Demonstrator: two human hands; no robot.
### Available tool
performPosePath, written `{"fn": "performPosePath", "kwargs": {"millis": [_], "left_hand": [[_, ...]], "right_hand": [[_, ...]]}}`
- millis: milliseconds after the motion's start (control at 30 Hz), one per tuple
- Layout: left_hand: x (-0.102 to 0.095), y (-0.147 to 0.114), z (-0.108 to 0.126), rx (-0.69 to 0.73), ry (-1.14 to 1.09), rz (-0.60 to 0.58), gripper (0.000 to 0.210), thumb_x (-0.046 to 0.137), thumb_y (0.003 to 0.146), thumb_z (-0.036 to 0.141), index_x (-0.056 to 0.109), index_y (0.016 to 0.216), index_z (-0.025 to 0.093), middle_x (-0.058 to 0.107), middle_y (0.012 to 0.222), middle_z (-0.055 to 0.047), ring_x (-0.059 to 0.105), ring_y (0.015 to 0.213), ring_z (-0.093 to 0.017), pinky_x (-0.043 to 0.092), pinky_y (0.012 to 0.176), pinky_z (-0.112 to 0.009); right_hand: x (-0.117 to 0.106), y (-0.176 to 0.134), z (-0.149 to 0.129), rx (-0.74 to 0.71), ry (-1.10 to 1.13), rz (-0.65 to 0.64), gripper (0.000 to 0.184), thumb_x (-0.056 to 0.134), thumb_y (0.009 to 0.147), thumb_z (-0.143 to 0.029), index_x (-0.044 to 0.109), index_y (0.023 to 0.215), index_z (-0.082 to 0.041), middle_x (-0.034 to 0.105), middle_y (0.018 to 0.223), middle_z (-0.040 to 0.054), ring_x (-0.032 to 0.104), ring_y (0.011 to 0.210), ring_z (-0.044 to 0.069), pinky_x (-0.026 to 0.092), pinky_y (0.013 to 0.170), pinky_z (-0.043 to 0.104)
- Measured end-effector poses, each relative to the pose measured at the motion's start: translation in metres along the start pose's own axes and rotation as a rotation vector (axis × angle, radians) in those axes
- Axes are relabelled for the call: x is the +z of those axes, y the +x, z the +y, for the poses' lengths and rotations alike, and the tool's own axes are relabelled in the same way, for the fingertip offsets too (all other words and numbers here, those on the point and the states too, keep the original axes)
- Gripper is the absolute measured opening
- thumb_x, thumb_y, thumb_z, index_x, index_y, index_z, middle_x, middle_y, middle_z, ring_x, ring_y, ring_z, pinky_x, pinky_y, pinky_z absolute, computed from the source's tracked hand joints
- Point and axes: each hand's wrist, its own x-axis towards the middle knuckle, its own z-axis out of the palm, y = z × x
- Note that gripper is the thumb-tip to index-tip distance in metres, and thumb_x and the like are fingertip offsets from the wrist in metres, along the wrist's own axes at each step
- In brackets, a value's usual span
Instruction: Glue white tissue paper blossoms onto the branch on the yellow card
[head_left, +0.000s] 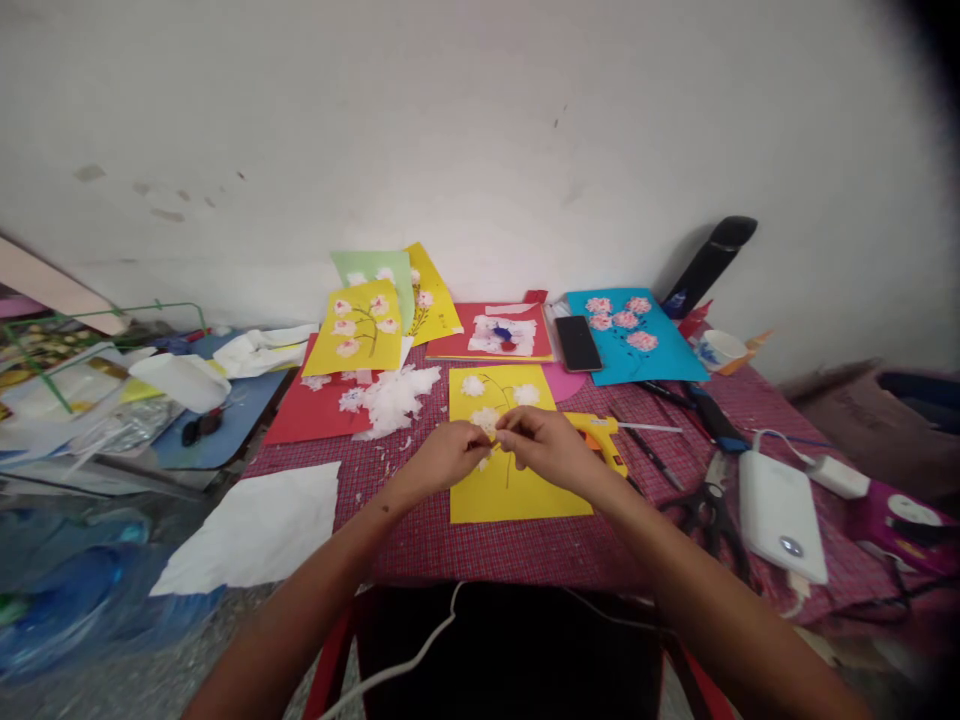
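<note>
Both hands meet over a yellow sheet (480, 498) that bears a drawn dark stem and several white tissue flowers (526, 394). My left hand (452, 452) has its fingers pinched together near the middle of the sheet; whatever lies between the fingertips is too small to name. Facing it, my right hand (546, 440) is also curled, thumb and forefinger close to the left fingertips, and its hold is likewise unclear. Just right of the right hand lies a yellow glue gun (611, 440) with a white glue stick in its back.
Torn white tissue (397, 400) and a red sheet (300, 425) lie left. Flower cards stand along the wall, with a blue card (637, 365) and a phone (578, 344). Scissors (709, 510), a white power bank (780, 515) and a paper cup (721, 350) are at right.
</note>
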Motion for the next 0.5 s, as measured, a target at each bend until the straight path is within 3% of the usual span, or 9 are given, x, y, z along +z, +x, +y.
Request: {"fn": "performPosePath", "kwargs": {"millis": [133, 500], "left_hand": [[0.003, 0.011, -0.008, 0.005, 0.096, -0.065, 0.023, 0.055, 0.089, 0.024, 0.072, 0.077, 0.016, 0.068, 0.073, -0.005, 0.059, 0.066, -0.016, 0.037, 0.061, -0.026], [0.017, 0.014, -0.015, -0.044, 0.204, -0.097, 0.021, 0.055, 0.088, 0.026, 0.075, 0.084, 0.019, 0.072, 0.083, -0.008, 0.066, 0.077, -0.021, 0.044, 0.068, -0.028]], "right_hand": [[0.004, 0.013, 0.006, 0.011, -0.181, 0.02, 0.014, 0.059, 0.089, -0.027, 0.065, 0.08, -0.019, 0.066, 0.068, -0.0007, 0.06, 0.056, 0.011, 0.042, 0.051, 0.021], [0.012, 0.016, 0.018, 0.028, -0.259, 0.034, 0.019, 0.059, 0.09, -0.024, 0.064, 0.073, -0.018, 0.066, 0.064, -0.0002, 0.059, 0.054, 0.012, 0.037, 0.05, 0.021]]}}
